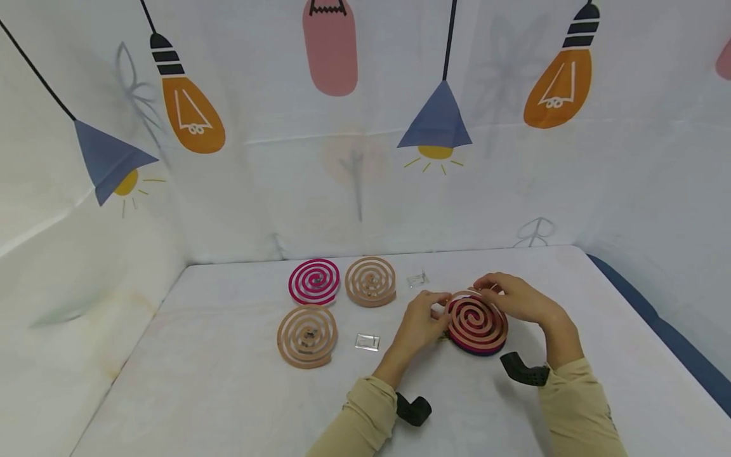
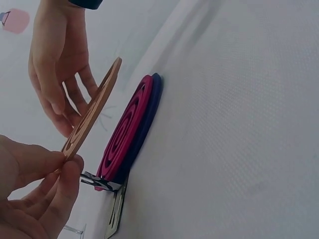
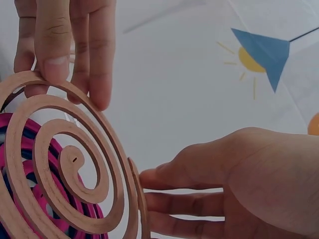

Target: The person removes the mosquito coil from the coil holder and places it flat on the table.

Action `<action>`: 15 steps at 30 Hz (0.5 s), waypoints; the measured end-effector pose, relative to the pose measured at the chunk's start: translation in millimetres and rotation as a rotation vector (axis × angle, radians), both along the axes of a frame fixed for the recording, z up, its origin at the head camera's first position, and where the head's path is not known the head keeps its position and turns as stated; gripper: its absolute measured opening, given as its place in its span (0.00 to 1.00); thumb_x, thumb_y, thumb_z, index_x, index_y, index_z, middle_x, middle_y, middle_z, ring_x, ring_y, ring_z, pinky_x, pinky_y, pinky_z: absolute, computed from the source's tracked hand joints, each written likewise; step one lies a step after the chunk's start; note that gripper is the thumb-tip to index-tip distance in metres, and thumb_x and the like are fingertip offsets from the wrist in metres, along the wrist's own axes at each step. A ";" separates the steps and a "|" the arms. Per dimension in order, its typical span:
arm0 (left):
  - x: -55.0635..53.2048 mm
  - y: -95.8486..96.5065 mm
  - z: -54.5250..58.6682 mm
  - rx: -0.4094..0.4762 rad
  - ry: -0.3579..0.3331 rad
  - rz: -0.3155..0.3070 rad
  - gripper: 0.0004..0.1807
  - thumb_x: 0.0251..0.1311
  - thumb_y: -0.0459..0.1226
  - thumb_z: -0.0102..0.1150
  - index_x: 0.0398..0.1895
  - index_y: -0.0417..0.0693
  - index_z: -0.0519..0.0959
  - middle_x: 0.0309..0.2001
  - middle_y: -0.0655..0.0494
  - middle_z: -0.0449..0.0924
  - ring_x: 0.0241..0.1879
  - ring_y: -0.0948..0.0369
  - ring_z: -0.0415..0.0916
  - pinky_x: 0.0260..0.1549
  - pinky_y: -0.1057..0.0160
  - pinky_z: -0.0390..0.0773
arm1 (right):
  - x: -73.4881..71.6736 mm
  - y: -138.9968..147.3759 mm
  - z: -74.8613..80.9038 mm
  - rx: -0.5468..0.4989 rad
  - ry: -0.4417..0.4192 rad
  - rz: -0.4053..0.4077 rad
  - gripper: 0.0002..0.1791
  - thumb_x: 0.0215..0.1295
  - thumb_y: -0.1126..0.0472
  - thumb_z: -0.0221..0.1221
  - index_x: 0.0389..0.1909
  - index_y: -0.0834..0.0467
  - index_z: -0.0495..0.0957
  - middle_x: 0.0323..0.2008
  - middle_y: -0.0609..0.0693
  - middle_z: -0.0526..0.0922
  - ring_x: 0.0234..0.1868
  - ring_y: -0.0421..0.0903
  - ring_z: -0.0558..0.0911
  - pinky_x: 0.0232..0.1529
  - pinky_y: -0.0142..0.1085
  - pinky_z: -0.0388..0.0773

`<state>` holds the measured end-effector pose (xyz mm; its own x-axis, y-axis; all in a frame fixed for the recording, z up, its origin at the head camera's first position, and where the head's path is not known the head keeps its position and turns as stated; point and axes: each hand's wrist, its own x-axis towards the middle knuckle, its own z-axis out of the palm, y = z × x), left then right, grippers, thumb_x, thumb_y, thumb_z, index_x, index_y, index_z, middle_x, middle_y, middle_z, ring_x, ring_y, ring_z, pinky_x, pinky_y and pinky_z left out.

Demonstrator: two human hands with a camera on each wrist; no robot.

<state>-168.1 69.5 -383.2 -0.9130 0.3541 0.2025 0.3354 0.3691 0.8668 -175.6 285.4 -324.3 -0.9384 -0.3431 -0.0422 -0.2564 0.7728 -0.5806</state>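
1. Head view: my left hand [image 1: 425, 324] and my right hand [image 1: 514, 297] met the same tan spiral [image 3: 67, 159], one at its left rim, the other at its far right rim.
2. My left thumb and fingers were clamped together on its edge, seen plainly from the left wrist.
3. My right fingers lay relaxed and apart, tips at the rim; how firmly they pressed I could not tell.
4. The tan spiral stood tilted between my hands, apart from a pink spiral [image 2: 133, 130] and a blue spiral [image 2: 147, 119] layered just beside it.
5. A shiny metal bracket [image 2: 102, 181] sat at that pair's edge, near my left fingertips.
6. Well left of my left grip, on the white table [image 1: 188, 381], lay a second pink spiral [image 1: 316, 280] and two more tan spirals [image 1: 370, 281].
7. A small clear packet [image 1: 367, 342] lay nearer, left of my left hand; another clear packet [image 1: 417, 279] rested just beyond it.
8. Black wrist mounts [image 1: 524, 370] jutted from my sleeves [image 1: 362, 412], behind both grips.
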 end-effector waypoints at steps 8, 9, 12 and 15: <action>-2.2 4.7 -1.7 -0.046 0.055 -0.006 0.22 0.55 0.26 0.60 0.55 0.42 0.77 0.45 0.47 0.77 0.33 0.66 0.81 0.28 0.81 0.74 | 0.5 2.0 1.8 -0.001 0.000 -0.002 0.17 0.70 0.59 0.50 0.53 0.64 0.74 0.48 0.61 0.79 0.49 0.57 0.77 0.46 0.54 0.75; -2.3 5.0 -1.8 -0.046 0.057 -0.007 0.22 0.55 0.26 0.60 0.55 0.41 0.77 0.45 0.47 0.77 0.33 0.66 0.81 0.29 0.81 0.74 | 0.0 2.3 1.3 0.001 0.000 -0.003 0.17 0.70 0.59 0.50 0.53 0.65 0.74 0.48 0.61 0.79 0.49 0.57 0.77 0.46 0.54 0.75; -2.3 4.8 -2.2 -0.047 0.052 -0.006 0.22 0.55 0.26 0.60 0.55 0.42 0.77 0.45 0.48 0.77 0.34 0.66 0.80 0.30 0.81 0.74 | -0.8 1.7 -0.2 0.003 -0.008 -0.008 0.17 0.70 0.59 0.50 0.53 0.65 0.74 0.48 0.61 0.79 0.49 0.56 0.77 0.46 0.54 0.76; -2.9 4.8 -3.7 -0.064 0.043 0.004 0.21 0.56 0.27 0.60 0.55 0.43 0.77 0.45 0.48 0.77 0.35 0.66 0.80 0.31 0.81 0.74 | -1.2 1.3 -1.9 0.002 -0.020 -0.015 0.17 0.70 0.59 0.50 0.54 0.64 0.74 0.48 0.60 0.79 0.49 0.56 0.77 0.46 0.53 0.76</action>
<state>-171.0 74.3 -387.0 -0.9053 0.3640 0.2189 0.3705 0.4250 0.8259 -176.8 286.7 -326.3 -0.9424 -0.3287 -0.0623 -0.2327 0.7777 -0.5839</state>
